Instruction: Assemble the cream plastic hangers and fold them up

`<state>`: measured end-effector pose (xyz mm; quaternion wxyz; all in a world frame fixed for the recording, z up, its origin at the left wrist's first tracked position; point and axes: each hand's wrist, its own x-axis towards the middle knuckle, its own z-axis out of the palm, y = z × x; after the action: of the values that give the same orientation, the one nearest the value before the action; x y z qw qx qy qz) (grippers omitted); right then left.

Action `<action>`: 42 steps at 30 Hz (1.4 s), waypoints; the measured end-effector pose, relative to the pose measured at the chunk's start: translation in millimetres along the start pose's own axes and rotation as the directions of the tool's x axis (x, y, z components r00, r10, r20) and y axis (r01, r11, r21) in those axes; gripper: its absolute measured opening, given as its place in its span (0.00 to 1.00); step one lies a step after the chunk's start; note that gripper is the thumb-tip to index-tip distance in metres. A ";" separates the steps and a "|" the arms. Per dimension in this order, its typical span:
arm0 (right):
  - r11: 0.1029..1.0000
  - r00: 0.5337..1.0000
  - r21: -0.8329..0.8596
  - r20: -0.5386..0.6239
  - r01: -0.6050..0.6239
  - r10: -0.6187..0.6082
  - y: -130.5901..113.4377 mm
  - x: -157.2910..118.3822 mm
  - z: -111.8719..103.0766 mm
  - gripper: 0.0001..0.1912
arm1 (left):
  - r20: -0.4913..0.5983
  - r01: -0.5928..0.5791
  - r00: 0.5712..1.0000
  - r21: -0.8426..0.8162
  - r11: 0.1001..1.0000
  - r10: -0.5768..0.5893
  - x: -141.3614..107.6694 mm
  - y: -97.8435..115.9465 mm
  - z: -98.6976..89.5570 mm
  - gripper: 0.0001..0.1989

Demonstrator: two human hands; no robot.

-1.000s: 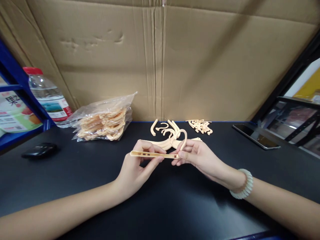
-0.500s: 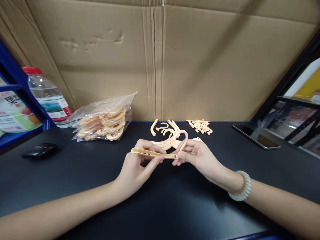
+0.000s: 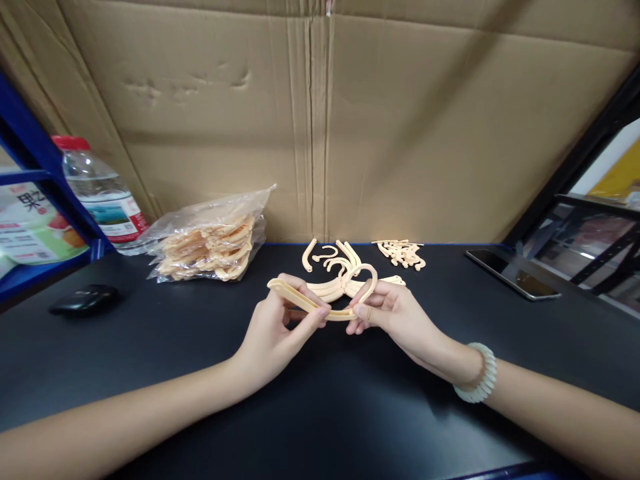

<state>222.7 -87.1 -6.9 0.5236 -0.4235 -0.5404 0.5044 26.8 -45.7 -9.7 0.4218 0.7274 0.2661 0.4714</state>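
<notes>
My left hand (image 3: 290, 317) is closed around a cream plastic hanger arm (image 3: 290, 295), a curved strip whose free end points up and left. Between the fingers of my right hand (image 3: 383, 307) is a matching hanger hook (image 3: 373, 275), its curve standing upward. The hook's base meets the right end of the arm; my fingers partly hide the joint, so I cannot tell whether they are locked together. Just behind my hands, several assembled or stacked hanger pieces (image 3: 327, 290) lie on the black table (image 3: 320, 400).
At the back are a loose arm (image 3: 309, 257), a loose hook (image 3: 327, 252) and a pile of small hooks (image 3: 403, 253). A clear bag of hanger parts (image 3: 210, 243), a water bottle (image 3: 105, 193) and a mouse (image 3: 84, 300) are leftward. A phone (image 3: 513, 273) lies right, before a cardboard wall (image 3: 425, 133).
The hanger arm has rolled in my left hand, so its hollow slotted side has turned and its left end sits slightly higher. My right hand keeps hold of the hook.
</notes>
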 end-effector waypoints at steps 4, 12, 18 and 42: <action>1.000 1.000 -0.018 -0.012 -0.002 0.002 2.7 0.4 -0.3 0.12 | -0.049 0.059 0.997 -0.068 0.996 -0.062 2.7 -2.4 1.1 0.13; 0.991 1.000 -0.132 -0.023 0.008 -0.011 -2.6 4.1 -4.1 0.16 | -0.080 0.213 0.970 -0.174 0.961 -0.230 8.1 2.3 7.7 0.15; 0.999 0.999 -0.033 0.052 -0.001 0.003 -2.0 0.8 2.2 0.14 | 0.154 0.384 0.923 -0.295 0.875 -0.353 -2.8 8.9 18.5 0.18; 0.240 0.862 -0.839 0.422 0.489 -0.282 12.0 69.0 -92.3 0.17 | 0.088 0.458 0.880 -0.420 0.783 -0.467 2.7 8.6 18.3 0.12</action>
<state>307.1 -8.0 -14.5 0.2449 -0.4476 -0.8600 -0.0013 44.5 -54.6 -4.7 0.6707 0.5241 0.3305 0.4077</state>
